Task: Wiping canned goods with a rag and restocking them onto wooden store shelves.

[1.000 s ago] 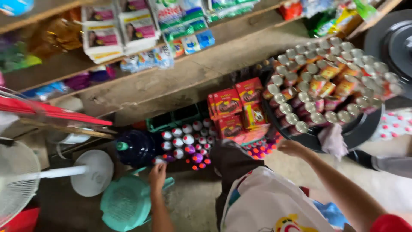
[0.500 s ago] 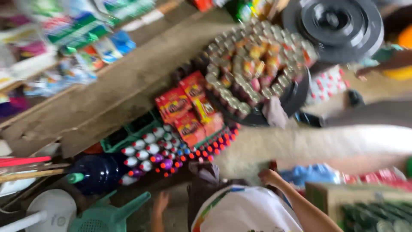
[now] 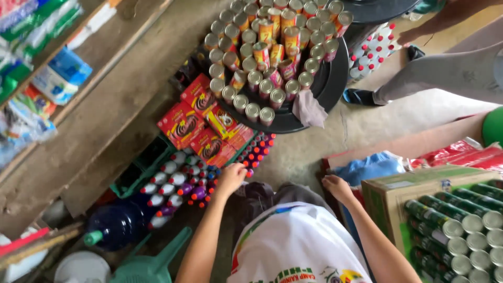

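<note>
Many small bottles [image 3: 175, 181] with white, red and purple caps stand packed in a green crate [image 3: 137, 175], just below the red boxes [image 3: 201, 128] that serve as landmark. Left hand [image 3: 230, 177] hovers at the boxes' lower edge, fingers loosely curled, gripping nothing. These flat cardboard boxes look light and stiff yet crushable; I judge they are best taken by the short edges. Right hand [image 3: 338, 187], well right of the boxes, rests half-open beside blue cloth [image 3: 369, 167], empty.

floor [image 3: 309, 152]: bare concrete | shelf [image 3: 99, 105]: wooden, perhaps | light: daylight
</note>
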